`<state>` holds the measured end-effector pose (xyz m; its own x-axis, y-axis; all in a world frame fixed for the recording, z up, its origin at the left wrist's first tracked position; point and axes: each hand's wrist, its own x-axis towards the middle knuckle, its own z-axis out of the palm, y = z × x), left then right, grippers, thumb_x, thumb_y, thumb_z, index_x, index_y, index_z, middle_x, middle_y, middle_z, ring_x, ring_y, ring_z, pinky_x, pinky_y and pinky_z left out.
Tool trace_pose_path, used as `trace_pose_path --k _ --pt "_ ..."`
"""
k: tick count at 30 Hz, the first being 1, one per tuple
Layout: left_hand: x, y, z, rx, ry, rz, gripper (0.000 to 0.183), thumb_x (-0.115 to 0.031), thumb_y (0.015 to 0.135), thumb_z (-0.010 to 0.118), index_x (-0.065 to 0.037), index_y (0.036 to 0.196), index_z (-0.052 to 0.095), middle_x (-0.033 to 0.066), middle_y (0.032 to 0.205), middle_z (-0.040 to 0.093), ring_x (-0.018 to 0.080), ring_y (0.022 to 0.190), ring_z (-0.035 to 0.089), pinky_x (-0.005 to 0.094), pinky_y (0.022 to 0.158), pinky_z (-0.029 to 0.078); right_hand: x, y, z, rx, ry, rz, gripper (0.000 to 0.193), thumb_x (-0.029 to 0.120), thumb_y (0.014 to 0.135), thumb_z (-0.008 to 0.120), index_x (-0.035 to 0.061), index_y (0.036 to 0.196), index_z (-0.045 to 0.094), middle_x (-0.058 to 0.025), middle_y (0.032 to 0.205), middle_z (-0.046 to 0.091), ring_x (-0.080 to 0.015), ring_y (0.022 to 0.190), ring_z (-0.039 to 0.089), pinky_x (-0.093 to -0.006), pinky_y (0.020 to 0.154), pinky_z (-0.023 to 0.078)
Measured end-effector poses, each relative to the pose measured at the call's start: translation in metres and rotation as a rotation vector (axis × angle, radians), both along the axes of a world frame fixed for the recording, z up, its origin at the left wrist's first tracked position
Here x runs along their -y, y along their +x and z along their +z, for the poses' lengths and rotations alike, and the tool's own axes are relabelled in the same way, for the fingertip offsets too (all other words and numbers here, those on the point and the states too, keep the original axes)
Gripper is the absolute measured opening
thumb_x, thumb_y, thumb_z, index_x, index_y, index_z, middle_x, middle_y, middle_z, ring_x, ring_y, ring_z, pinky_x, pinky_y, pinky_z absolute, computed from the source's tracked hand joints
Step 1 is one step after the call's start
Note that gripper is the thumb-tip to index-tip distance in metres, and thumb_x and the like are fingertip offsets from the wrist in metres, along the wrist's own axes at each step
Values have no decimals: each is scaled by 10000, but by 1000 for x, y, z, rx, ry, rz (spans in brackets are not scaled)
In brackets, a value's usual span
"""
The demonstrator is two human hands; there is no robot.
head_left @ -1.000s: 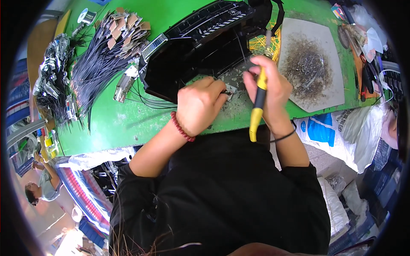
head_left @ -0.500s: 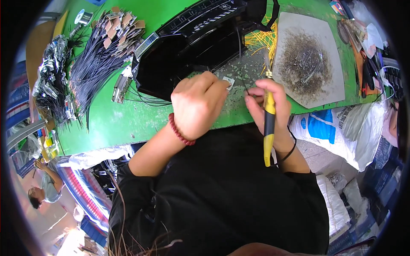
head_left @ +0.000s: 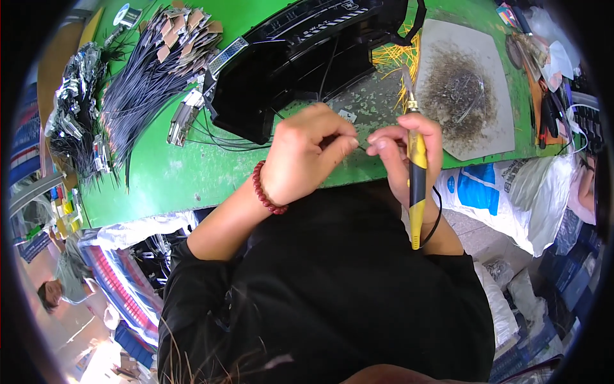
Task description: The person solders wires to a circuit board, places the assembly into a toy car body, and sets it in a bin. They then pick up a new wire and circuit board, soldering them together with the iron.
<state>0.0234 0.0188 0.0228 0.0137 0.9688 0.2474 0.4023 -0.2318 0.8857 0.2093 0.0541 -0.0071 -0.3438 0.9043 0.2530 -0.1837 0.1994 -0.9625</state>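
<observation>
My left hand, a red bead bracelet at its wrist, is closed in a pinch. A thin black wire runs down from the black plastic housing to behind this hand; a short dark bit of it seems to show between both hands' fingertips. My right hand holds a yellow and black soldering iron upright, tip pointing away from me. Its thumb and fingertips are bent close to the left fingertips; what they pinch is too small to tell. The housing lies tilted on the green table, just beyond my hands.
Bundled black wires and metal-ended parts lie at left, a solder spool behind them. Yellow wires lie beside a stained grey board. Hand tools sit far right. White sacks stand below the table; another person is at left.
My left hand has turned and moved slightly right, its fingertips now close to the right hand's. The right hand and iron have shifted a little right. The housing appears slightly farther right.
</observation>
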Motion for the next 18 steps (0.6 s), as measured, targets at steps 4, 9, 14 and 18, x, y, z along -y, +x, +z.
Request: trace_pose_path --k 4,9,14,18 --pt "0 -2 1 113 -4 83 73 1 779 738 -13 818 678 63 746 621 141 624 582 264 565 471 -5 10 -6 49 77 45 453 -16 831 705 38 1203 452 -97 885 678 -92 745 624 -194 625 450" --pt "1 -2 -2 129 -24 60 75 -8 789 740 -7 826 675 63 753 621 139 639 588 258 565 470 0 2 -6 74 117 31 476 -68 806 703 38 1198 454 -94 867 680 -87 731 621 -197 604 449" --pt "1 -4 0 169 -131 -119 90 -48 809 737 -1 849 671 74 766 618 156 668 586 271 616 479 -4 2 -5 12 164 75 491 -83 813 691 44 1211 432 -104 868 676 -111 757 639 -206 619 469" --pt "0 -9 0 271 -215 -143 95 -67 838 723 1 873 667 62 777 625 135 696 589 266 653 480 -2 -2 -1 -175 -11 155 530 -99 806 694 38 1228 404 -129 904 662 -171 820 680 -247 663 537"
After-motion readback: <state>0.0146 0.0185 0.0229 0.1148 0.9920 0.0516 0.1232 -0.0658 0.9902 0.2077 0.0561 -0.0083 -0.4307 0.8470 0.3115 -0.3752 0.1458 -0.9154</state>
